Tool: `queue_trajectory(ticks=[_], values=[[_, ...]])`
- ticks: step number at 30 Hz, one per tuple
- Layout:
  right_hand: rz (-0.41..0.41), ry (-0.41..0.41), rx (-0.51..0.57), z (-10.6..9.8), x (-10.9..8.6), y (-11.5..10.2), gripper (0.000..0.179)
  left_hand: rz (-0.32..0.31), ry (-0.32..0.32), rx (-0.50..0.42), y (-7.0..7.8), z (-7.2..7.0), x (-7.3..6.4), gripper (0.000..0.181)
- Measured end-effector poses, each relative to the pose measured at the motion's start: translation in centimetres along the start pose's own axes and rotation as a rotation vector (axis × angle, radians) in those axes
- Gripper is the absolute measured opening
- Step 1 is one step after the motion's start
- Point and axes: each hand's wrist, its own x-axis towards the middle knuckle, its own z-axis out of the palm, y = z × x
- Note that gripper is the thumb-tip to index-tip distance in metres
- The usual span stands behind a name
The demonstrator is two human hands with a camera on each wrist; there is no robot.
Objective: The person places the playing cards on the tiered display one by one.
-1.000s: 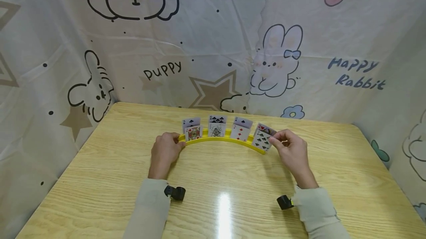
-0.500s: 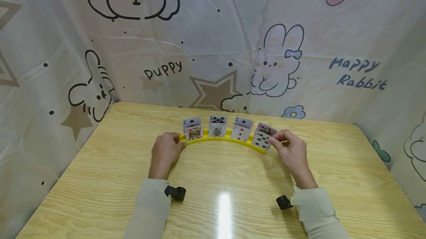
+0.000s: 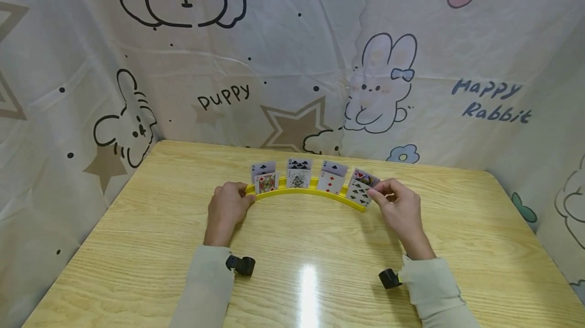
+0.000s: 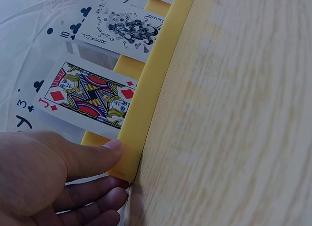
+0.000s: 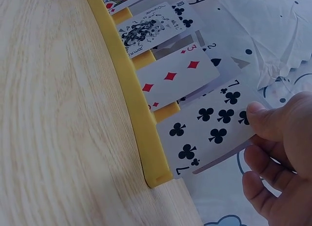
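Observation:
A curved yellow card holder stands on the table with two rows of playing cards in it. My left hand grips its left end, thumb on the front wall in the left wrist view. At the right end, my right hand pinches the seven of clubs by its upper right edge; the card's lower edge sits in the holder. Further left in the front row are the three of diamonds, a joker and the jack of diamonds. A heart face card shows partly behind the seven.
Behind the front row rise a three of clubs, a ten of clubs and a two of spades. The wooden table ends at a printed cloth backdrop at the back. Black wrist cameras sit at both sleeves.

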Motion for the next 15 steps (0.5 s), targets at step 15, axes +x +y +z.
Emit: queue_trajectory(ticks=[15], values=[[0.034, -0.023, 0.005, 0.6, -0.38, 0.03, 0.011, -0.002, -0.005, -0.001, -0.1, 0.02, 0.06, 0.04]])
